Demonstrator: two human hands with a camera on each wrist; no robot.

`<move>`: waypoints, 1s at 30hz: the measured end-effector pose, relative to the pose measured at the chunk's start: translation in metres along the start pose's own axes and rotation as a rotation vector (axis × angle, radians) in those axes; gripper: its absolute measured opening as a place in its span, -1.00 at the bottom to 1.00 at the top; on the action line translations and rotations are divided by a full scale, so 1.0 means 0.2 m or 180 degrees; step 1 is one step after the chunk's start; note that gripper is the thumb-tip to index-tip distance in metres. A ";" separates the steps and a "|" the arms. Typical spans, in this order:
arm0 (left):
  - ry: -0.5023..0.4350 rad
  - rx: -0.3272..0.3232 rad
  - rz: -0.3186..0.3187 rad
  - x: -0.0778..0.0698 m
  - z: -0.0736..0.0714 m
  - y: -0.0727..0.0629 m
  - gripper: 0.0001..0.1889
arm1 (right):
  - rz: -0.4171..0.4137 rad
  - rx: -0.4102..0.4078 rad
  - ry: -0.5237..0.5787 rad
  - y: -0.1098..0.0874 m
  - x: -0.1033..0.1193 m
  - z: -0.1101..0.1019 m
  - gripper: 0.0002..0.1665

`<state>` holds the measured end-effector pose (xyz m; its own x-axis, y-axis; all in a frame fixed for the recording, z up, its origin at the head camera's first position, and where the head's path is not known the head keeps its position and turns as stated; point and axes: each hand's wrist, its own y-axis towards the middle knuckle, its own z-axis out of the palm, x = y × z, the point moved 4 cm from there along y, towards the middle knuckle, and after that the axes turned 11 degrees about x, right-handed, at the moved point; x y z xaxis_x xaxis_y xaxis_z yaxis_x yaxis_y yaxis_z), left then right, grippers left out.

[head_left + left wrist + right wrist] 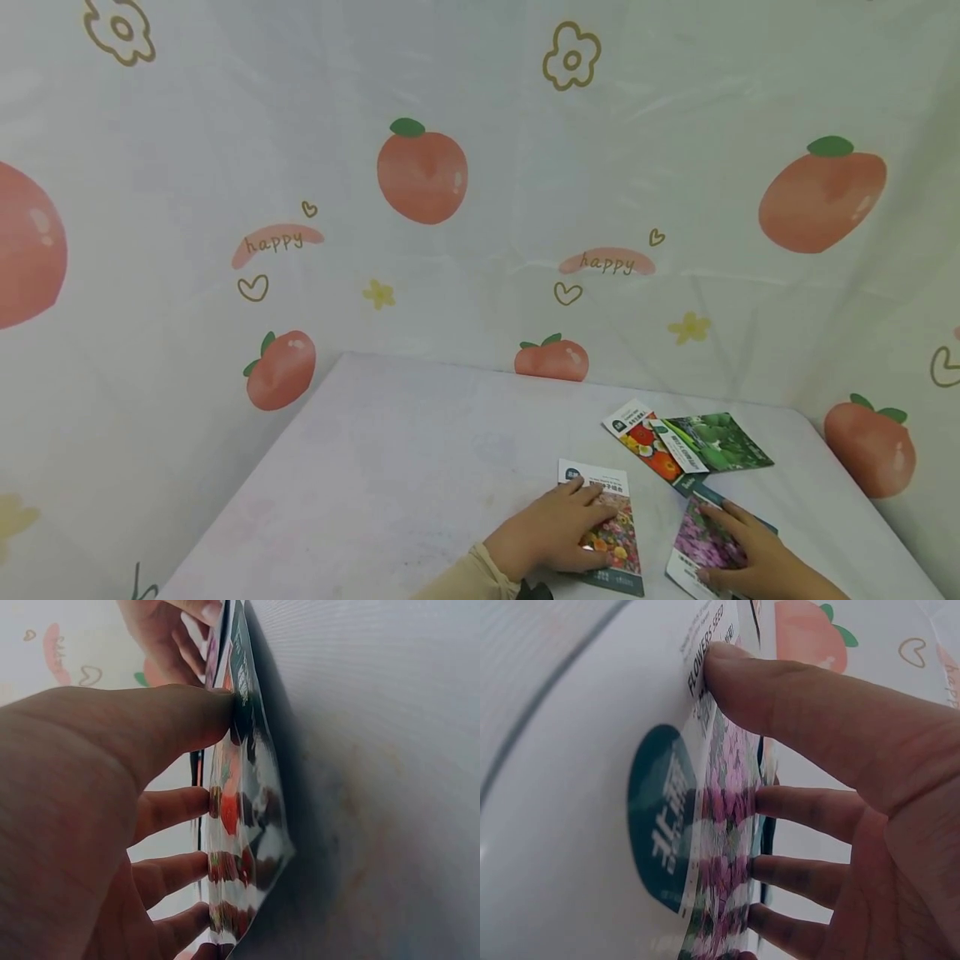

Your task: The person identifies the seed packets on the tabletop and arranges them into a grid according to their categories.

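A seed packet with mixed orange, pink and yellow flowers (624, 533) lies on the white table, its white label end pointing away. On its printed face rests my left hand (551, 527), fingers spread; in the left wrist view the thumb and fingertips touch the glossy packet (232, 814). To the right, my right hand (768, 554) rests on a purple-flower seed packet (701, 533), whose white label end points toward me. The right wrist view shows thumb and fingertips against that packet (724, 787), which reads "FLOWERS SEED".
Farther back, a packet with red and orange flowers (651, 442) is partly covered by a green-leaf packet (727, 442). The purple packet touches or overlaps the red one's near end. A fruit-printed white sheet (480, 292) rises behind the table (375, 467).
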<state>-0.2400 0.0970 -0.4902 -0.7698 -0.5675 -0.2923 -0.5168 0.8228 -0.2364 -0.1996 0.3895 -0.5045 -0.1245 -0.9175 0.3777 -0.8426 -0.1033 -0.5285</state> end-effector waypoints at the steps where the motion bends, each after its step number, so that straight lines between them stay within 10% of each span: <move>1: -0.0010 -0.0005 0.0000 0.00 0.00 0.00 -0.34 | 0.0001 0.0001 0.0000 0.00 0.00 0.00 0.19; 30: -0.0111 0.0007 -0.0049 0.03 -0.01 -0.12 -0.33 | -0.0070 0.0026 0.0057 -0.05 0.03 -0.01 0.13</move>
<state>-0.2332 0.0749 -0.4837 -0.7482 -0.5808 -0.3208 -0.5276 0.8139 -0.2432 -0.1930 0.3857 -0.4962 -0.1154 -0.9079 0.4030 -0.8409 -0.1266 -0.5261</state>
